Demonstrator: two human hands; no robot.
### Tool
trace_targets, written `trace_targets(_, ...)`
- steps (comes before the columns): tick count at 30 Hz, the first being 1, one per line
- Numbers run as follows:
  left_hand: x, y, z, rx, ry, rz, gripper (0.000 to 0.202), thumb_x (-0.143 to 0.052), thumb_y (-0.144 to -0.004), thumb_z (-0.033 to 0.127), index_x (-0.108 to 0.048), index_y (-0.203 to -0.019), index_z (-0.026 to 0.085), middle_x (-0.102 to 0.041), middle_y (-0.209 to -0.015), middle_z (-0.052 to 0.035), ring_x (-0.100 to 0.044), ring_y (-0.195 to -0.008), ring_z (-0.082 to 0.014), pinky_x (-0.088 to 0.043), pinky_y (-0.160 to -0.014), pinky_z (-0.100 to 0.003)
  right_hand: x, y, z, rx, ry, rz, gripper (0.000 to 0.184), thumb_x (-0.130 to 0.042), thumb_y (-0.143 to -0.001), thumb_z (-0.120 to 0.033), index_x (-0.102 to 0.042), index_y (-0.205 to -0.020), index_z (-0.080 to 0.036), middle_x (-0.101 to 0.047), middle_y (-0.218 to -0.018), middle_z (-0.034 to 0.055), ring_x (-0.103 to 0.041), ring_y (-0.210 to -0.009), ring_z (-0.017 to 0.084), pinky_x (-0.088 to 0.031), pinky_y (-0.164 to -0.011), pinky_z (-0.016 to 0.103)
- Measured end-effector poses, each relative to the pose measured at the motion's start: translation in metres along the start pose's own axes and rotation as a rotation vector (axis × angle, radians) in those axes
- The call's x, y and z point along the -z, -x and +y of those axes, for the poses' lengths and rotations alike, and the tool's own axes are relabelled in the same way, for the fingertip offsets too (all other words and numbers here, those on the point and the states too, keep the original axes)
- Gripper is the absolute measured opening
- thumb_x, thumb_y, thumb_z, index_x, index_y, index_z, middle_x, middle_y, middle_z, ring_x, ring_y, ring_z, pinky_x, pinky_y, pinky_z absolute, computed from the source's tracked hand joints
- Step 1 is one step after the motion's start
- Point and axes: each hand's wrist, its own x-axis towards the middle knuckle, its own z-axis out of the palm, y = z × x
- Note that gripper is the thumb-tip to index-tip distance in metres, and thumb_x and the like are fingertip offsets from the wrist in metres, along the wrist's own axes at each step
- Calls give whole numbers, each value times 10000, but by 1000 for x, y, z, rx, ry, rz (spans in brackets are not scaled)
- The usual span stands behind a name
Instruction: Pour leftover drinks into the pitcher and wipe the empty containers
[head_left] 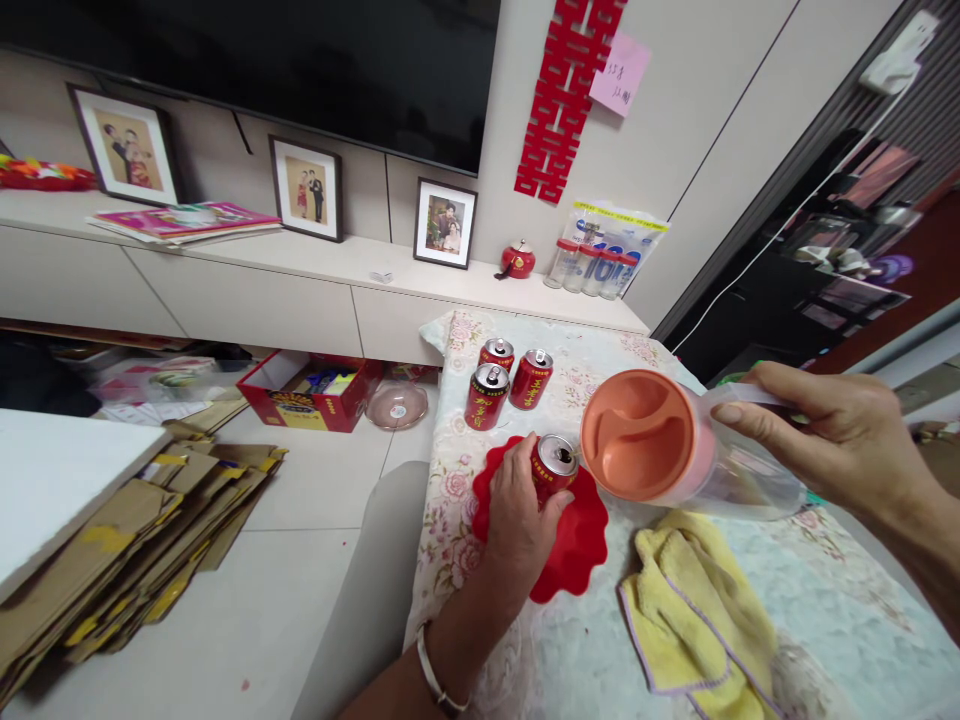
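Observation:
My left hand (519,510) is wrapped round a red drink can (553,464) that stands upright on a red scalloped mat (577,545) on the table. My right hand (821,435) grips a clear plastic jug with a salmon-pink lid (641,435), held on its side above the table with the lid facing the can. Three more red cans (508,378) stand together further back on the floral tablecloth (450,500).
A yellow cloth (697,610) lies crumpled at the table's near right. Flattened cardboard (127,550) and a red box (315,395) sit on the floor to the left. A low cabinet (300,290) with picture frames, bottles and a red pot runs along the wall.

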Motion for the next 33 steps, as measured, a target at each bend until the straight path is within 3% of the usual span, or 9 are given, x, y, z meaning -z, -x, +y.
trace_targets(33,1,-1,2,7,-1,-18,716,-749,-786,70,-496,-1452,138,-634,-1472,-208,-587,-1400,-377,-481,-1170,-592,1,-2,-4,73,4,30,603,-616,-919,-697,-547,-579,-204,-346,-469,-69,-337,-402,78,-262,-363,211)
